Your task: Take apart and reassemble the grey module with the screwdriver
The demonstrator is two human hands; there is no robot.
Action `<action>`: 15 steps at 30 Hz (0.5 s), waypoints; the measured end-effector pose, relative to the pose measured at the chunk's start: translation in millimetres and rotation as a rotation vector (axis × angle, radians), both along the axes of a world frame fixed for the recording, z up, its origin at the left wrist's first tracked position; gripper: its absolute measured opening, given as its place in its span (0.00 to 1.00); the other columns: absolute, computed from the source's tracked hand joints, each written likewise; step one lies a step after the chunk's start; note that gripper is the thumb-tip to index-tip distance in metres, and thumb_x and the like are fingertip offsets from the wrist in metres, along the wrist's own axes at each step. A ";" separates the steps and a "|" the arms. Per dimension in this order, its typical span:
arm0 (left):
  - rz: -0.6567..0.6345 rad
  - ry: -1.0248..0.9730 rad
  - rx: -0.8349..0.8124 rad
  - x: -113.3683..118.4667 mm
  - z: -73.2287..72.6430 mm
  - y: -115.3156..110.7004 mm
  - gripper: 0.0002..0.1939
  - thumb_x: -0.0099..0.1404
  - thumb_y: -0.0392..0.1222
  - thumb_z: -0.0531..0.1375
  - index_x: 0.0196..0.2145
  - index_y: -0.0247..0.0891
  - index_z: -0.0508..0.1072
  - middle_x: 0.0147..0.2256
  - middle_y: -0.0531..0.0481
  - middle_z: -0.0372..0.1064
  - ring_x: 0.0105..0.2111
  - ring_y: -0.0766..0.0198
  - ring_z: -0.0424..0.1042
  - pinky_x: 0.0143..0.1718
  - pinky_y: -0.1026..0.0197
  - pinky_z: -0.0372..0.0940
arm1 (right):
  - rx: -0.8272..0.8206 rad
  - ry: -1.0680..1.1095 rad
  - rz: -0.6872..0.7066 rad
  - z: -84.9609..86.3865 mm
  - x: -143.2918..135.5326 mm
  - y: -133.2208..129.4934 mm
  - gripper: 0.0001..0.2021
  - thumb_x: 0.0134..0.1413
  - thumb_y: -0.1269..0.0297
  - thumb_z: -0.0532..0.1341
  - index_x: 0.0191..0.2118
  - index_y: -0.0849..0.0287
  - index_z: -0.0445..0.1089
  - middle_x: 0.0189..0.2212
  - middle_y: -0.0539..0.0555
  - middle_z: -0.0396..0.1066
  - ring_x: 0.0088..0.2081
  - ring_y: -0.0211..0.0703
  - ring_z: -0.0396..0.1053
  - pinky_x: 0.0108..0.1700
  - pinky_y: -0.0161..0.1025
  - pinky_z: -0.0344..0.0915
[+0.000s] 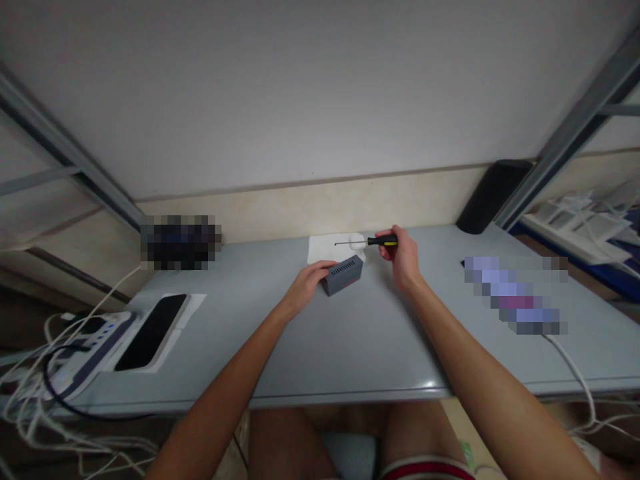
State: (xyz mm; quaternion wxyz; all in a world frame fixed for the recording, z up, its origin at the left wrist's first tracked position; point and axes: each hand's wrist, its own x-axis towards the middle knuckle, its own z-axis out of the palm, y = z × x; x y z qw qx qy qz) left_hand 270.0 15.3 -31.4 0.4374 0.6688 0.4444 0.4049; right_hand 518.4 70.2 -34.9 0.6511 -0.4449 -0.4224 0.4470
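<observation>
My left hand (306, 285) grips the left end of a small dark grey box with a row of vent slots (344, 275), which is tilted on or just above the desk. In my right hand (400, 257) is a screwdriver (383, 241) with a black and yellow handle, its thin shaft pointing left. The screwdriver's tip is apart from the box, above and behind it. Behind the box lies a white sheet of paper (323, 247), with a small round white object (357, 240) at its right side, partly behind the shaft.
A phone (153, 333) lies on the grey desk (340, 353) at left, beside a power strip (95, 347) with tangled cables. A black cylinder (493, 197) stands at the back right. Blurred-out items lie at far left and right. Metal posts rise at both sides.
</observation>
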 end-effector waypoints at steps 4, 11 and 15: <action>0.078 0.028 0.008 8.0 -1.7 -1.4 0.17 0.66 0.43 0.56 0.44 0.39 0.83 0.49 0.45 0.83 0.54 0.51 0.78 0.60 0.52 0.68 | -0.006 -0.026 -0.017 -0.7 1.1 -0.2 0.24 0.62 0.40 0.57 0.32 0.57 0.76 0.17 0.51 0.66 0.21 0.41 0.60 0.26 0.40 0.52; 0.168 -0.082 -0.002 19.4 -3.8 -11.3 0.15 0.68 0.43 0.52 0.31 0.40 0.77 0.39 0.46 0.83 0.43 0.55 0.80 0.51 0.55 0.70 | 0.064 0.097 -0.121 14.0 22.2 1.3 0.21 0.61 0.46 0.58 0.24 0.55 0.71 0.17 0.50 0.62 0.17 0.37 0.53 0.22 0.40 0.48; 0.239 0.035 0.098 20.2 -11.5 -12.6 0.14 0.69 0.40 0.52 0.31 0.40 0.76 0.32 0.49 0.78 0.35 0.58 0.75 0.41 0.59 0.66 | 0.077 0.123 -0.080 18.5 27.1 0.6 0.20 0.60 0.48 0.58 0.22 0.54 0.68 0.19 0.51 0.64 0.17 0.35 0.50 0.20 0.40 0.46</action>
